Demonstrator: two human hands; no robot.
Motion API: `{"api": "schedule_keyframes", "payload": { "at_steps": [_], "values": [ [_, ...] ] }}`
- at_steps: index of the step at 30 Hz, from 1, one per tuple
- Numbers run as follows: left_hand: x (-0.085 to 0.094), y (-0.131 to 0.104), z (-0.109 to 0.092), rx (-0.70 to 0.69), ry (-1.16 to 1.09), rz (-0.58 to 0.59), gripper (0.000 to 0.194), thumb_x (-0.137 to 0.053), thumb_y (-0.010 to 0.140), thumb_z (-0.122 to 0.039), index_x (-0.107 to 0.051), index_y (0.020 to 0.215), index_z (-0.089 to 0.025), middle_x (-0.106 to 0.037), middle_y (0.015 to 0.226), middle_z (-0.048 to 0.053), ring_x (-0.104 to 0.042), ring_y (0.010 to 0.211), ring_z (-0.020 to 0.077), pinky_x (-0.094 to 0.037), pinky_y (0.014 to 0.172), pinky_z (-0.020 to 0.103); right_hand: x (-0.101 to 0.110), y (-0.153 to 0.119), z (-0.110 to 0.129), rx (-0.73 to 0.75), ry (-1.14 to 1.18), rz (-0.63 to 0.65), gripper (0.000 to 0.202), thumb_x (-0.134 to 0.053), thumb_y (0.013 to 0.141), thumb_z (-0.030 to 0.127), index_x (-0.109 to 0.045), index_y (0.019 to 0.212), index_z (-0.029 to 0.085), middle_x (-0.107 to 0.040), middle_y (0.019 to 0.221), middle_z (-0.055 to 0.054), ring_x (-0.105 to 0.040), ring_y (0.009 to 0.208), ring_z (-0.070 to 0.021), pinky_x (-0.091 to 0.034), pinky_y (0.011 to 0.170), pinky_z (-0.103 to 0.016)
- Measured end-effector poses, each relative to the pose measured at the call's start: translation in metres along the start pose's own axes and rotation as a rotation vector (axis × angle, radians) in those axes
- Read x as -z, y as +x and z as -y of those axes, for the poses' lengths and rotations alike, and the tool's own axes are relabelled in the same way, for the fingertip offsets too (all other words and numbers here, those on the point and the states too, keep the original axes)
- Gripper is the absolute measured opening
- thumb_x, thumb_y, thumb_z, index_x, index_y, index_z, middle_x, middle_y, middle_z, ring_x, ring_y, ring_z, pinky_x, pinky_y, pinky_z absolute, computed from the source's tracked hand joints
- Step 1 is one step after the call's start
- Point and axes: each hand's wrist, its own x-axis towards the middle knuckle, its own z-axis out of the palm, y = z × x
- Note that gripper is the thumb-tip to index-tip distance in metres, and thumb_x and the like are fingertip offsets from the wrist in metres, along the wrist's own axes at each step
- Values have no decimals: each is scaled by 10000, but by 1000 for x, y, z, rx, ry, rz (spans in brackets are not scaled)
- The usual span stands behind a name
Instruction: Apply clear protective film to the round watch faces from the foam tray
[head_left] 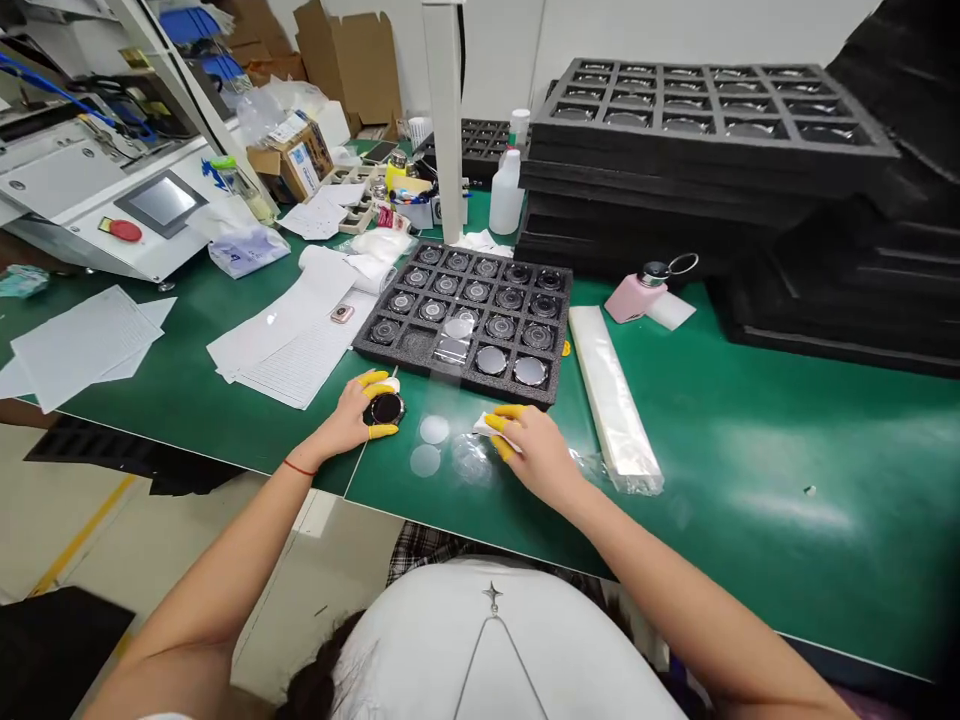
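Note:
My left hand (346, 420), with yellow finger cots, grips a round black watch head (387, 408) by its sides, just above the green table's front edge. A small white piece (391, 384) shows by its fingertips; I cannot tell what it is. My right hand (536, 455), also in yellow finger cots, is closed on a folded white wipe (486, 425) over the table. Between my hands lie round translucent films (426, 460) and crumpled clear plastic (472, 458). Behind them stands a black foam tray (495, 392) with round watch heads in its compartments; one front-left compartment holds none.
Right of the tray lies a long white plastic-wrapped pack (615, 400). A pink pump bottle (636, 297) stands behind it, before stacked black foam trays (637, 175). Printed papers (289, 345) and a small rose-gold watch piece (342, 314) lie left. A machine with a screen (161, 203) stands far left.

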Motion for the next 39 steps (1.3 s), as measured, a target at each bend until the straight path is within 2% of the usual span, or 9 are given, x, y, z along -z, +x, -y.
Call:
{"api": "schedule_keyframes", "payload": {
  "at_steps": [4, 7, 10, 14, 17, 27, 30, 34, 39],
  "values": [
    [8, 0, -20, 67, -307, -203, 580, -703, 730, -461, -486, 1201, -201, -458, 1371, 139, -343, 1345, 314, -245, 1126, 531, -24, 15, 0, 81, -131, 77, 199, -510, 902, 150, -701, 853, 168, -628, 917, -113, -503, 818, -225, -410, 728, -378],
    [9, 6, -47, 62, -784, -297, 662, -761, 678, -461, -448, 1203, -207, -575, 1194, 119, -582, 1094, 264, -402, 1031, 479, -8, 22, -7, 87, -156, 45, 235, -478, 917, 152, -691, 820, 169, -607, 861, -96, -497, 780, -202, -401, 694, -337],
    [3, 20, -80, 70, -1073, -242, 666, -818, 639, -352, -456, 1186, -232, -615, 957, 30, -635, 849, 173, -495, 923, 404, 51, 32, -38, -19, -199, -127, 245, -425, 943, 192, -666, 981, 166, -589, 954, -105, -512, 917, -225, -411, 777, -348],
    [-14, 51, -127, 128, -1258, -23, 669, -830, 620, -252, -472, 1185, -246, -562, 825, -30, -586, 696, 107, -545, 832, 359, 146, 51, -114, -443, -262, -557, 226, -513, 893, 245, -658, 1006, 113, -570, 935, -91, -545, 866, -220, -417, 795, -347],
    [-31, 76, -156, 135, -1310, 85, 688, -838, 596, -239, -487, 1188, -232, -561, 966, 6, -568, 727, 96, -547, 801, 314, 182, 72, -165, -620, -334, -557, 255, -493, 867, 183, -669, 1009, 66, -549, 922, -99, -546, 847, -216, -408, 808, -363],
    [-58, 97, -178, 149, -1096, 267, 661, -791, 626, -188, -448, 1189, -237, -581, 1102, 49, -617, 922, 176, -512, 889, 357, 165, 124, -217, -689, -418, -294, 255, -417, 773, 14, -653, 839, 84, -544, 981, -154, -533, 881, -260, -426, 800, -429],
    [-59, 92, -184, 102, -953, 263, 634, -779, 642, -188, -437, 1173, -233, -600, 1109, 60, -624, 949, 194, -510, 891, 363, 165, 112, -200, -638, -400, -344, 256, -405, 819, 52, -650, 888, 79, -546, 970, -141, -547, 898, -256, -430, 815, -429],
    [-61, 85, -196, 57, -802, 244, 583, -739, 686, -191, -427, 1177, -239, -620, 1071, 37, -634, 930, 190, -531, 807, 321, 144, 58, -114, -238, -277, -546, 186, -478, 902, 200, -651, 926, 135, -577, 927, -87, -559, 915, -219, -455, 798, -367],
    [-71, 77, -202, -25, -750, 290, 529, -709, 734, -232, -441, 1189, -255, -612, 1020, -1, -629, 843, 143, -529, 728, 255, 86, -8, -22, 104, -165, -404, 143, -505, 891, 100, -633, 926, 153, -605, 911, -89, -542, 814, -173, -468, 656, -275]
  ]
}}
